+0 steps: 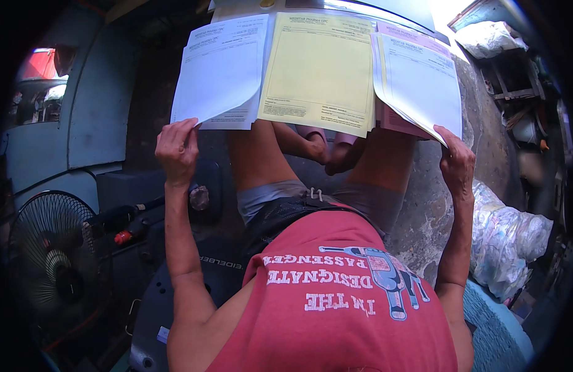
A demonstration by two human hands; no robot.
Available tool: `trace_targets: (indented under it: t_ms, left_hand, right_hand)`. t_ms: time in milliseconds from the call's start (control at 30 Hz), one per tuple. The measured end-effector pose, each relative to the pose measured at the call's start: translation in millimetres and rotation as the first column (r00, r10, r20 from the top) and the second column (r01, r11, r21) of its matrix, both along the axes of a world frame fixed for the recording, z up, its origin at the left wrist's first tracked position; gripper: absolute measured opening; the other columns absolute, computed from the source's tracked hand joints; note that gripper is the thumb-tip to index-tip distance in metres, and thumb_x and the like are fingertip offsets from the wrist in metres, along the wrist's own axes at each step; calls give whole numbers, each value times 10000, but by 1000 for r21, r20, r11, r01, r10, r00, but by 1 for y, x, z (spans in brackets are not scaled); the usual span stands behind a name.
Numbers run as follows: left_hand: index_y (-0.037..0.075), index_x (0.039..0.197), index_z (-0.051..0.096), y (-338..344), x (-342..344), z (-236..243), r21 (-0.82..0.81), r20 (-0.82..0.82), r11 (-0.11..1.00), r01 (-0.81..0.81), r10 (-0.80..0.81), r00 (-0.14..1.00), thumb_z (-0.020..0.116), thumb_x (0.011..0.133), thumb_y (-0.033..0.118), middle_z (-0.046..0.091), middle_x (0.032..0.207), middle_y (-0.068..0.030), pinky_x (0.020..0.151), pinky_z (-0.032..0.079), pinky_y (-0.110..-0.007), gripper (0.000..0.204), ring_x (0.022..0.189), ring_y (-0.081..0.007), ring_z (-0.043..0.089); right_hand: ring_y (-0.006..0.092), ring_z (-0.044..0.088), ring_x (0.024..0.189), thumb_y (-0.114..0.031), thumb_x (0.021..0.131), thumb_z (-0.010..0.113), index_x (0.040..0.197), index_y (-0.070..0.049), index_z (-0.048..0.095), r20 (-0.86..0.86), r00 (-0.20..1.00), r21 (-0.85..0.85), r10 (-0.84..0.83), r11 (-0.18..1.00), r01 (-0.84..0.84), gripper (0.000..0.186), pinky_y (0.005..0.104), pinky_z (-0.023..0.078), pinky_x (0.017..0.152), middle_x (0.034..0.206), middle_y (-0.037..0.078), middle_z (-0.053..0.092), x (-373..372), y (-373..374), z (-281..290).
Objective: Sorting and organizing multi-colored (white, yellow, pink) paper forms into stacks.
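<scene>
L fingers (pixel 185 129) + R fingers (pixel 449 137) each pinching white forms (pixel 221 71), desk's (pixel 240 8) near side. Prob light, floppy; grip btm corners.

Light is strongest beyond the far right corner of the yellow form sheet (pixel 317 71), where the background burns out to white and the plastic bag (pixel 491 38) catches a hard brightness. Left of the yellow form sheet, the white form sheet (pixel 221 68) takes a bluish cast; small print on both looks soft. Below the yellow form sheet, the gap between the thighs (pixel 258 152) falls into shadow. To its far left, a bright opening (pixel 41 87) breaks the gloom, while the black fan (pixel 54 248) to its lower left sits dim. Fisheye distortion bows the wall panel (pixel 100 93) left of it, and the outermost corners around it turn black.
</scene>
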State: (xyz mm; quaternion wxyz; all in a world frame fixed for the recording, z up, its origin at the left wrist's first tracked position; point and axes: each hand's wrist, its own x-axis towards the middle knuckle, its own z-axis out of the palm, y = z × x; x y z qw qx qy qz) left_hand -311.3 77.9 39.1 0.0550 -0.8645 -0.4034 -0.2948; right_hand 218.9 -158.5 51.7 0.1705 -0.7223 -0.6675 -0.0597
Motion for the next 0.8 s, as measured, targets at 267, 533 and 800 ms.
trace_targets:
  t_ms: [267,533,800]
  left_hand:
    - [135,1298,664,20,112,25,18,99,945,326,-326,940,723,854,-24,747,1046,-108,770,586,-383,475,899,-257,735]
    - [79,1299,676,5,171,-3,64,-360,747,662,-601,713,684,876,36,656,1355,-118,1000,561,-428,425,1167,-267,682]
    - [32,1144,727,-2,148,-29,-1,-364,718,696,-649,668,695,903,123,659,1349,-95,1117,471,-489,259,1255,-275,630]
  right_hand:
    - [295,751,859,-78,1013,580,1229,-64,700,-420,894,3,-154,985,171,248,359,554,768,960,191,753,20,2,1]
    - [149,678,847,-174,1043,603,1243,-50,710,-495,850,46,-182,971,235,258,332,544,770,928,106,761,27,-7,-6]
    - [146,709,803,-258,1054,591,1216,-77,733,-527,839,182,-136,946,267,282,332,556,712,892,108,771,4,26,13]
